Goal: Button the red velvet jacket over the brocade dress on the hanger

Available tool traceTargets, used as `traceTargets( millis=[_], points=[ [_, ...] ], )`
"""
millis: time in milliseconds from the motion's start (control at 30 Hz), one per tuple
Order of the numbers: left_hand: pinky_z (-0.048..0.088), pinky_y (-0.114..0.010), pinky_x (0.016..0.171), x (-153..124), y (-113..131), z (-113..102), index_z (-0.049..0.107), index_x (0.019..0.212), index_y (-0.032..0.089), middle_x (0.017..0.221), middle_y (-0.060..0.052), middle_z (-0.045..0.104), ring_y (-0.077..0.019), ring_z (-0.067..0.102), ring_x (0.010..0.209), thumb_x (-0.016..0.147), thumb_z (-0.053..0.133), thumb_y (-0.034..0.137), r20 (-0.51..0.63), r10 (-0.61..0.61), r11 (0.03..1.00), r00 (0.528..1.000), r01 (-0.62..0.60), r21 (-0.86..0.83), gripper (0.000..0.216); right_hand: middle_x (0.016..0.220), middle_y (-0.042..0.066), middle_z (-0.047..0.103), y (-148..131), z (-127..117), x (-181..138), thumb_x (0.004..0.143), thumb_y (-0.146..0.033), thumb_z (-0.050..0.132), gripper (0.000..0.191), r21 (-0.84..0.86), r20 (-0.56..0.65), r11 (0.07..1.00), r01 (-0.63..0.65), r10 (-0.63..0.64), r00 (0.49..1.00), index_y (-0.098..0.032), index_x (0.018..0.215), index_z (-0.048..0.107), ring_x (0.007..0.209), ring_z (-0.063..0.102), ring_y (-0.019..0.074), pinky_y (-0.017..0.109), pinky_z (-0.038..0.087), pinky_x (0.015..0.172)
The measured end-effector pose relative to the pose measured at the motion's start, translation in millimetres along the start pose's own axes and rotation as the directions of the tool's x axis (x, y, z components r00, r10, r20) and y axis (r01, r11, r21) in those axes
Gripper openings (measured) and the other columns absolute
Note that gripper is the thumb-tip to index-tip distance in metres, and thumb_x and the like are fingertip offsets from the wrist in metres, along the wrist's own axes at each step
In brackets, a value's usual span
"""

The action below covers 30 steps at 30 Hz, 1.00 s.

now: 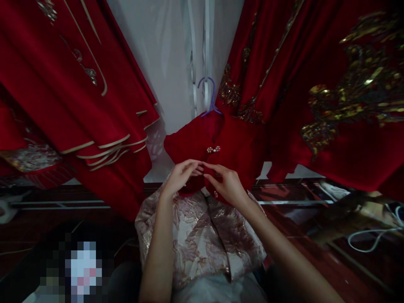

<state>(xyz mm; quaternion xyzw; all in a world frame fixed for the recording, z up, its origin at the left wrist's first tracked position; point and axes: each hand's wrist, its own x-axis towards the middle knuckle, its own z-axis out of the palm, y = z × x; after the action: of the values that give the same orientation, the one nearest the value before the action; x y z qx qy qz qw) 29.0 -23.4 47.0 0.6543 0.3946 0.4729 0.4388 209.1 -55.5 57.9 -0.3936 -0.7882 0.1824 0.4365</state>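
- Holds left hand (181, 174) and right hand (230, 183) close together at front of red garment (241, 136).
- Parts right thumb and forefinger slightly, bunches left fingers; cannot tell whether gripping anything.
- Has red garment on purple hanger (213, 96).

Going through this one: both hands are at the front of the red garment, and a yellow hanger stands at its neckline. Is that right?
Not quite: the hanger is bluish purple, not yellow, as the head view shows. It does stand at the neckline of the red garment, with the left hand and right hand at the front.
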Motion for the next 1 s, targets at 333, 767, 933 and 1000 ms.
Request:
traceTargets(
  millis=[333, 767, 933, 1000],
  points=[
    [0.052, -0.03, 0.077, -3.7, -12.1, -22.4, 0.067, 0.088, 0.013, 0.095, -0.01, 0.07, -0.0168, 0.066, 0.083, 0.079, 0.055, 0.031, -0.215, -0.032, 0.992, 0.976, 0.058, 0.116, 0.023, 0.117, 0.019, 0.057, 25.4, 39.1, 24.4, 0.078, -0.006, 0.048, 0.06, -0.234, 0.115, 0.972, -0.017, 0.045, 0.992, -0.003, 0.137, 0.038, 0.103, 0.058, 0.0232, 0.036, 0.047, 0.093],
    [0.051, -0.028, 0.082, 4.7, -27.0, -6.0, 0.068, 0.1, 0.016, 0.098, -0.007, 0.071, -0.0178, 0.067, 0.086, 0.075, 0.051, 0.013, -0.209, 0.067, 0.875, 0.976, 0.043, 0.481, 0.03, 0.091, 0.004, 0.059, 35.0, 51.6, 30.2, 0.081, -0.019, 0.056, 0.022, 0.184, -0.066, 0.983, -0.002, 0.014, 0.998, -0.019, 0.103, 0.055, 0.079, 0.058, 0.0119, 0.025, 0.052, 0.072],
    [0.053, -0.028, 0.077, 6.4, -30.2, -5.7, 0.067, 0.097, 0.015, 0.092, -0.008, 0.071, -0.0168, 0.067, 0.079, 0.072, 0.051, 0.011, -0.241, 0.079, 0.906, 0.967, 0.031, 0.423, 0.03, 0.084, 0.002, 0.058, 33.3, 49.9, 30.5, 0.081, -0.021, 0.055, 0.019, 0.248, -0.062, 0.969, -0.004, 0.02, 0.998, -0.019, 0.101, 0.055, 0.075, 0.057, 0.011, 0.024, 0.051, 0.071],
    [0.053, -0.028, 0.077, 7.2, -31.1, -7.4, 0.068, 0.093, 0.014, 0.092, -0.008, 0.071, -0.0159, 0.067, 0.079, 0.072, 0.051, 0.011, -0.264, 0.07, 0.941, 0.962, 0.025, 0.338, 0.026, 0.082, 0.001, 0.058, 33.8, 47.0, 30.3, 0.081, -0.022, 0.056, 0.02, 0.251, -0.071, 0.967, -0.032, 0.051, 0.996, -0.019, 0.101, 0.054, 0.074, 0.058, 0.0113, 0.025, 0.051, 0.07]
  ],
)
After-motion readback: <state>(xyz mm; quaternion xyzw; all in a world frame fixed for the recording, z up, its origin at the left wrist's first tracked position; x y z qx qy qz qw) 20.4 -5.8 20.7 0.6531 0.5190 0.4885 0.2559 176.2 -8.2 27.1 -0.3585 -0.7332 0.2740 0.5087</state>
